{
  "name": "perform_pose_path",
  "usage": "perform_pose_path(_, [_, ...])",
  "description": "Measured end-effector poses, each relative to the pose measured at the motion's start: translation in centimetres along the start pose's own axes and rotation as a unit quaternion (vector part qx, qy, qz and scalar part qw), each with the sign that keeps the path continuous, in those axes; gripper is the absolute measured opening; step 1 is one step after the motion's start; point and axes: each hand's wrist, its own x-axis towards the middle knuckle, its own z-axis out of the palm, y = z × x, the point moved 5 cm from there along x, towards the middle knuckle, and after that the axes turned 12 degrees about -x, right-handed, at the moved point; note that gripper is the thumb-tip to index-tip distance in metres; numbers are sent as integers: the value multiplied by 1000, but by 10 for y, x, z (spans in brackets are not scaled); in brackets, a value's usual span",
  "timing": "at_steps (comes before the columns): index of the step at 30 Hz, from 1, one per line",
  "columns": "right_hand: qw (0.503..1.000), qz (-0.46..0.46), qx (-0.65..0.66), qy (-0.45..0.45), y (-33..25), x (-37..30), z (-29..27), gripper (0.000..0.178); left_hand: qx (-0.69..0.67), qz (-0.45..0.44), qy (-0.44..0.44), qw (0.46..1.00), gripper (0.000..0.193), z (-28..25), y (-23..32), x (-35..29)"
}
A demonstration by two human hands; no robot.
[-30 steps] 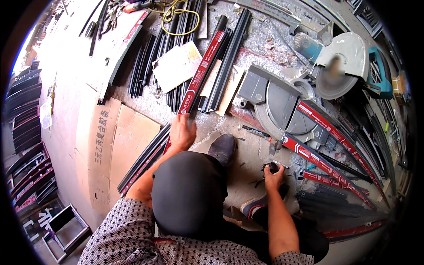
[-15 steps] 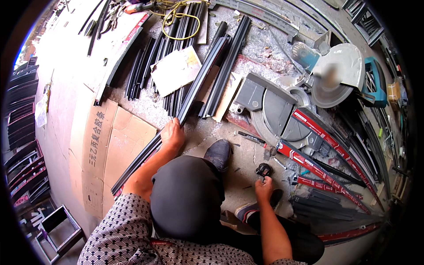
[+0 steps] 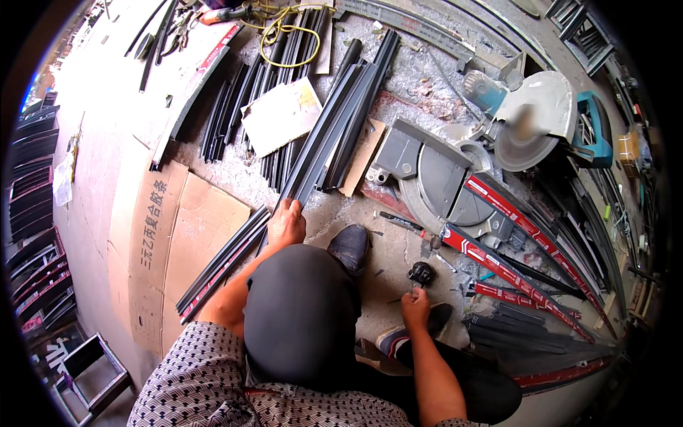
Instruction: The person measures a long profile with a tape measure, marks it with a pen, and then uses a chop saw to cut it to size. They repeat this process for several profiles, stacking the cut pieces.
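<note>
My left hand (image 3: 286, 224) is closed on the near part of a long dark profile (image 3: 318, 153) that slants away up and to the right. Beside my left forearm lie more dark strips with a red-printed edge (image 3: 222, 269). My right hand (image 3: 416, 307) is low over the floor with its fingers pinched together. A thin dark line shows at its left, too small to name. Just beyond its fingertips sits a black tape measure (image 3: 422, 273), seemingly apart from the hand.
A mitre saw (image 3: 455, 178) with a round blade (image 3: 526, 139) stands at the right. Red-labelled strips (image 3: 512, 274) lie in front of it. Flattened cardboard (image 3: 160, 249) covers the floor at left. A white board (image 3: 282, 116) rests on dark profiles, near a yellow cable (image 3: 292, 44).
My left hand has moved slightly right and nearer, and its profile has swung away from the strips beside my forearm. My right hand has drawn back left from the tape measure.
</note>
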Motion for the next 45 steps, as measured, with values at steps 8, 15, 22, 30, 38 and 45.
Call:
perform_pose_path(8, [998,13,29,-46,-18,-12,-14,35,-91,3,35,995,31,-19,17,-22])
perform_pose_path(15, [999,-9,16,-45,-36,-21,-28,37,-149,36,141,978,63,-35,43,-32])
perform_pose_path(22, [998,-8,10,-58,-41,-27,-36,38,-90,4,115,989,54,-45,63,-33])
perform_pose_path(30, [998,-40,-9,-42,-21,-25,-20,35,-118,-32,95,988,41,-54,78,-34])
perform_pose_path(38, [992,-73,22,-96,-33,-41,-8,32,-203,-151,-93,963,49,-88,111,-36])
perform_pose_path(45, [972,-115,-24,-202,-54,-71,-2,36,-424,-268,-138,854,58,-62,76,-26])
